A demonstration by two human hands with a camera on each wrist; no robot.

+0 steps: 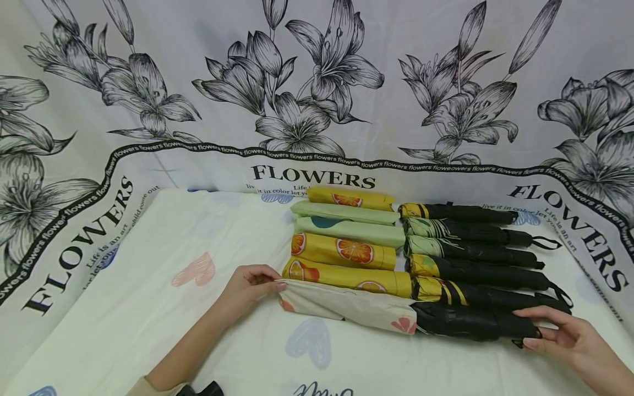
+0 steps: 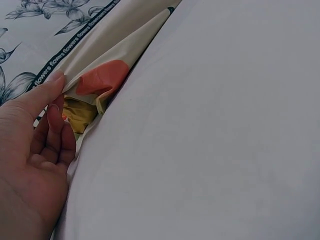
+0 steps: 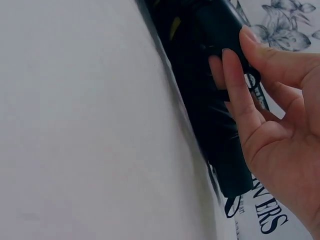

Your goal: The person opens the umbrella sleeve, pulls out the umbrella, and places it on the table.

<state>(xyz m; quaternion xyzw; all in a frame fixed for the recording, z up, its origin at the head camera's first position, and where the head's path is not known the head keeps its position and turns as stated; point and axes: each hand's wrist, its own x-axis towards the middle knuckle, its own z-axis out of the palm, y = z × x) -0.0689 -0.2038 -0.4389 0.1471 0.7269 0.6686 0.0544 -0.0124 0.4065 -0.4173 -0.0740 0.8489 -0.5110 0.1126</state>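
Observation:
A folding umbrella lies nearest the person, its black handle end (image 1: 475, 322) to the right and a cream sleeve (image 1: 346, 305) with coral flowers covering its left part. Thumb and fingers of my left hand (image 1: 255, 289) pinch the sleeve's left corner; in the left wrist view the fabric (image 2: 107, 77) is drawn up into a fold. At the other end my right hand (image 1: 569, 338) holds the tip of the black handle (image 3: 225, 27) between thumb and fingers. Touching the cream sleeve from behind is a yellow sleeve (image 1: 346, 275) with orange slices.
Behind, several umbrellas lie side by side, in yellow sleeves (image 1: 327, 250) and pale green sleeves (image 1: 346, 212), with black ends (image 1: 480, 234) to the right. A white cloth with hearts (image 1: 193, 269) spreads under them. A flower-print curtain (image 1: 297, 71) hangs at the back.

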